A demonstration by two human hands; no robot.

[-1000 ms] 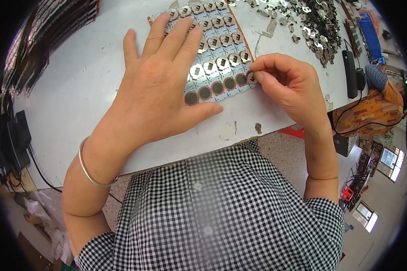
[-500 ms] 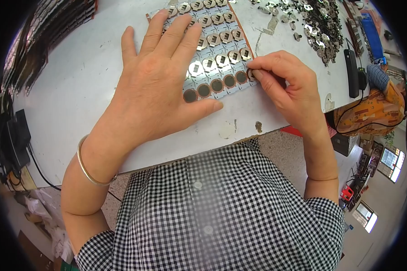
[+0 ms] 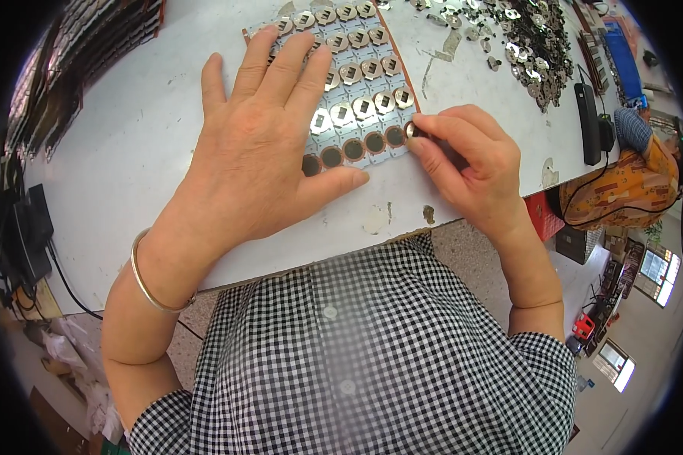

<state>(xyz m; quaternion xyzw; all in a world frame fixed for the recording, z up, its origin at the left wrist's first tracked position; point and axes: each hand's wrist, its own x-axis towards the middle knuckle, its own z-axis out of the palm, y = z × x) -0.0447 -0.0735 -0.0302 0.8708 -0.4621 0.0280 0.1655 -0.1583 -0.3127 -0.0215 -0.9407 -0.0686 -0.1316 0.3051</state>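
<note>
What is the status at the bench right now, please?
Left hand flat on the panel of round sockets, pinning it. Right hand pinching a small metal disc at the panel's near right corner. Nearest row unfilled. Loose discs heaped clear, far right.

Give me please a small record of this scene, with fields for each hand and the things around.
left hand: flat, palm down, pressing the panel of round sockets
right hand: pinching a small round metal piece at the panel's near right corner
table: white, worn
far right: pile of loose metal pieces
left wrist: silver bangle
</note>
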